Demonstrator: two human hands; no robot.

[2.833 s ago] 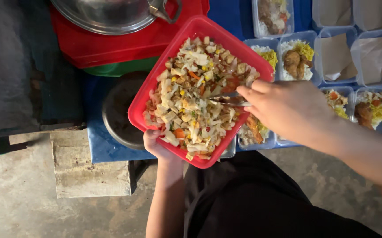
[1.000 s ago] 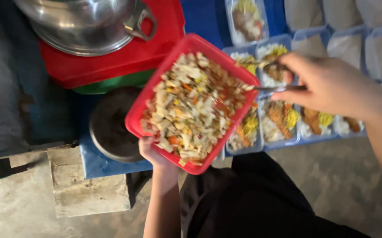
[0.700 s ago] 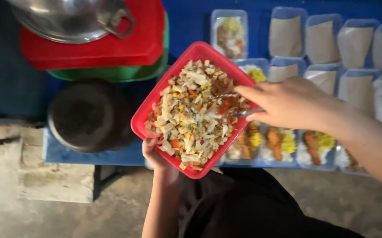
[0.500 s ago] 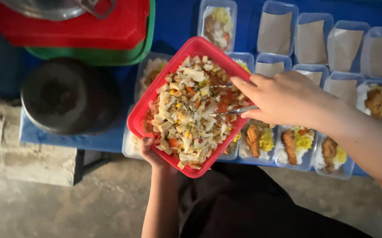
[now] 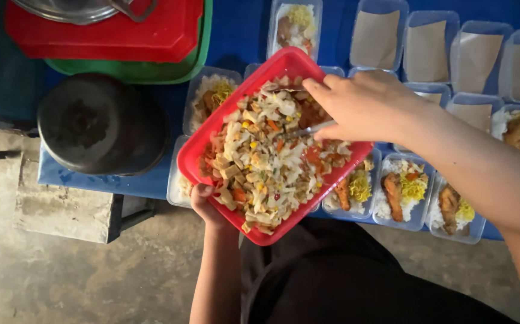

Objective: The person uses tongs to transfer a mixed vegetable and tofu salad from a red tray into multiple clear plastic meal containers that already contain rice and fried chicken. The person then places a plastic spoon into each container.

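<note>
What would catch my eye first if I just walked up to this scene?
The red tray heaped with chopped mixed vegetables, centre frame, held from below by the left hand. The right hand works a metal utensil in it. Behind, clear meal boxes line the blue table.

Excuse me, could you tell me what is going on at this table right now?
A person holds a red tray of mixed chopped vegetables from below with the left hand. The right hand holds a metal utensil in the food. Below the tray, on a blue table, stand rows of clear meal boxes, some filled with rice and fried pieces, others holding only brown paper. A dark round pot sits at the left.
</note>
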